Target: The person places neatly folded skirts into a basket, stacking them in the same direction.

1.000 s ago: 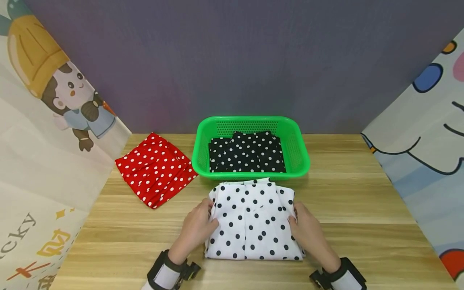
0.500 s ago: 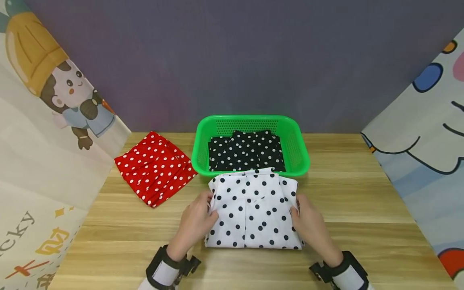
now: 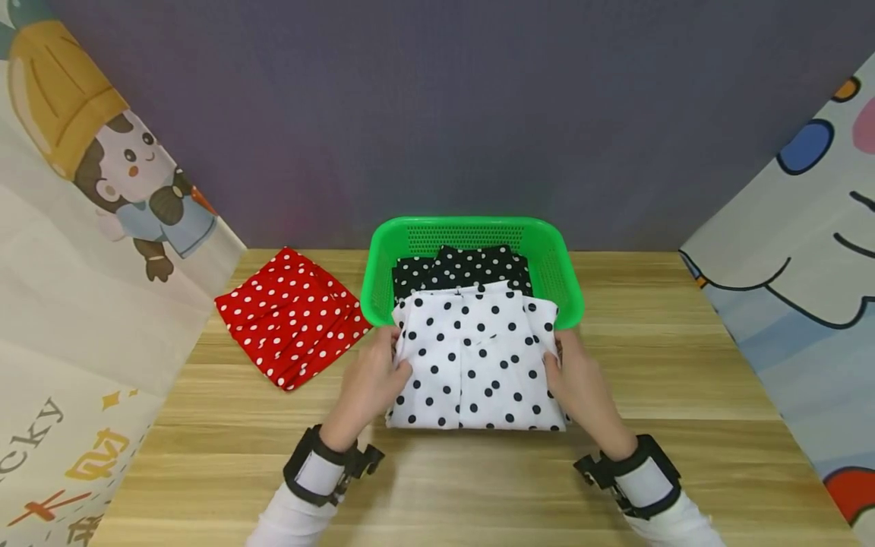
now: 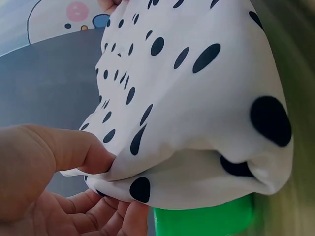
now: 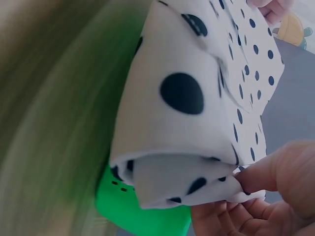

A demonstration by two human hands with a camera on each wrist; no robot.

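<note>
A folded white cloth with black dots (image 3: 478, 365) is held between both hands, its far edge overlapping the front of the green basket (image 3: 574, 296) in the head view. My left hand (image 3: 372, 376) pinches its left side, thumb on top and fingers beneath; the left wrist view shows the thumb (image 4: 93, 152) pressing the fold. On the other side my right hand (image 3: 581, 380) pinches the right edge the same way, with rolled layers of cloth (image 5: 182, 182) showing in the right wrist view. Inside the basket lies folded black cloth with white dots (image 3: 478, 266), partly covered by the white cloth.
To the left of the basket a folded red cloth with white dots (image 3: 294, 319) lies on the wooden table (image 3: 683, 365). A grey wall (image 3: 465, 114) rises behind the basket. Printed cartoon panels (image 3: 55, 251) stand along both sides.
Both hands have carried the white dotted cloth forward, away from the body, and it now covers the basket's front rim and part of the black cloth. The red cloth and basket stay put.
</note>
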